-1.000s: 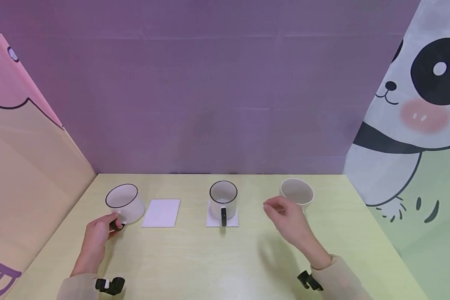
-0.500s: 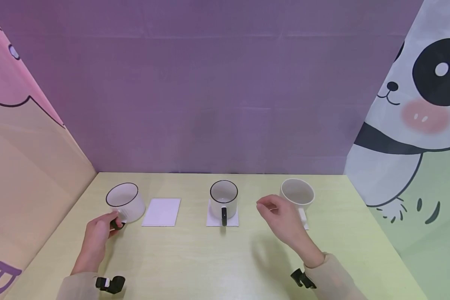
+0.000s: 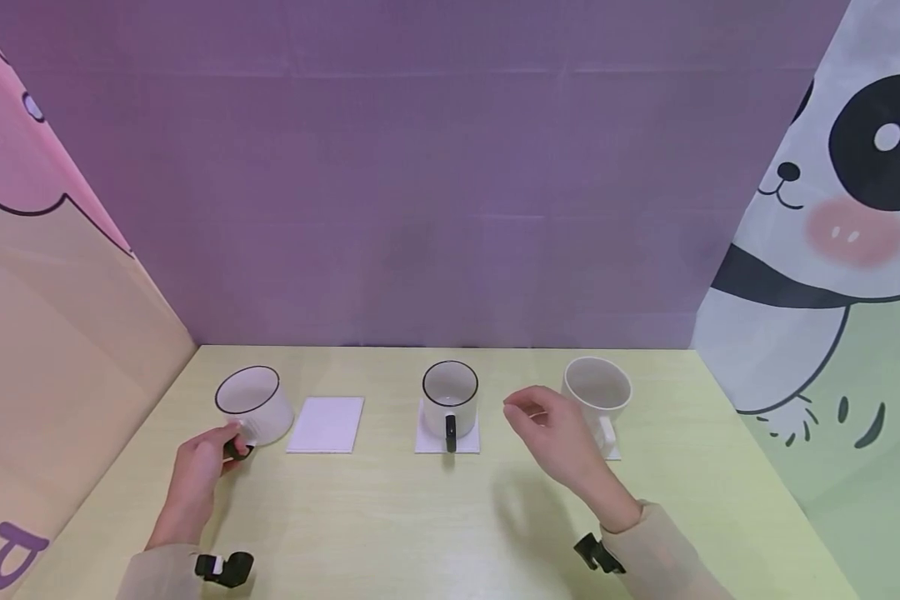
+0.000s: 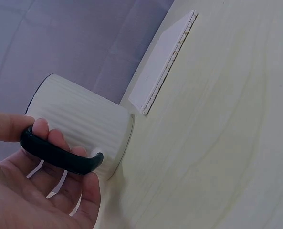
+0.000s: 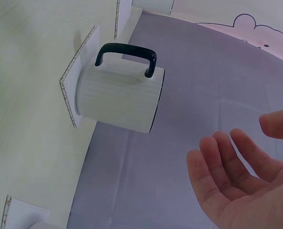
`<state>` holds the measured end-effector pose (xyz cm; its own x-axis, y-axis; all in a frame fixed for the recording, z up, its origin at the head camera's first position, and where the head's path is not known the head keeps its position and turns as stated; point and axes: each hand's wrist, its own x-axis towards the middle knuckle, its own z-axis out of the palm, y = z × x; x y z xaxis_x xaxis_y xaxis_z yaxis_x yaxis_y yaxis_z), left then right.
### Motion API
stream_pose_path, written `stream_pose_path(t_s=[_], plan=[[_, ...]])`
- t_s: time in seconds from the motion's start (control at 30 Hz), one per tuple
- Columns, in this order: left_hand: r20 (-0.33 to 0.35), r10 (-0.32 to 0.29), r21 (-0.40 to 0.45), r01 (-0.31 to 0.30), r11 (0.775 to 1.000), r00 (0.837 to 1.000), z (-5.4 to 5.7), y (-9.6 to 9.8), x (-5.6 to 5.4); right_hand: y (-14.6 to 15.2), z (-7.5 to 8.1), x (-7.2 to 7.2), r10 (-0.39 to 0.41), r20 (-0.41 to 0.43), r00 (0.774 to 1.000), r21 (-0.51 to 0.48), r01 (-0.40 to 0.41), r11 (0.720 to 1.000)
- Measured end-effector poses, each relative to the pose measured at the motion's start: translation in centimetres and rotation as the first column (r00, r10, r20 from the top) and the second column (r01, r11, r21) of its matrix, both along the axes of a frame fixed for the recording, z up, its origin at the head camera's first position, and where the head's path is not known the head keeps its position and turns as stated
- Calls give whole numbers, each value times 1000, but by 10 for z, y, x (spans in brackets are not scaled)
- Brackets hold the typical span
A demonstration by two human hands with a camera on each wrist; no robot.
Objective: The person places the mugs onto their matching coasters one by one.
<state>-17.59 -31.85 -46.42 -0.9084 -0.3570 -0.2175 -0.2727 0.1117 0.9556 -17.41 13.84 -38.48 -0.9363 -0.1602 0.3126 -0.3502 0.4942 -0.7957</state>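
Note:
At the left of the head view, my left hand (image 3: 198, 467) grips the dark handle (image 4: 60, 155) of a white mug (image 3: 258, 408) with a black rim; the fingers wrap through the handle. The mug stands upright on the table. My right hand (image 3: 558, 429) hovers in front of the plain white mug (image 3: 600, 392) at the right, partly covering it, fingers loosely bent and holding nothing. A second black-rimmed mug (image 3: 450, 396) stands on a white square coaster (image 3: 426, 442) in the middle, its black handle facing me; my right hand is to its right.
A bare white square coaster (image 3: 326, 425) lies between the left mug and the middle one. Under the right mug shows the edge of another coaster (image 3: 613, 454). A purple backdrop (image 3: 450, 183) rises behind the table, with printed side panels.
My right hand has moved left, away from the right mug, uncovering more of its handle and coaster. My left hand keeps its grip on the left mug's handle.

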Motion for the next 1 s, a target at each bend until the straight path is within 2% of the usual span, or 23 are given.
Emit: stream_pose_path(t_s=[0.5, 0.73, 1.0], plan=[[16, -15, -16, 15, 1000, 1000, -1, -1, 0, -25, 3, 0, 15, 38, 999, -4, -15, 1000], [10, -25, -25, 25, 999, 1000, -1, -2, 1, -35, 1, -2, 67, -4, 998, -25, -67, 997], [0, 2, -30, -2, 1000, 1000, 2, 3, 0, -46, -1, -3, 105, -14, 994, -36, -105, 994]])
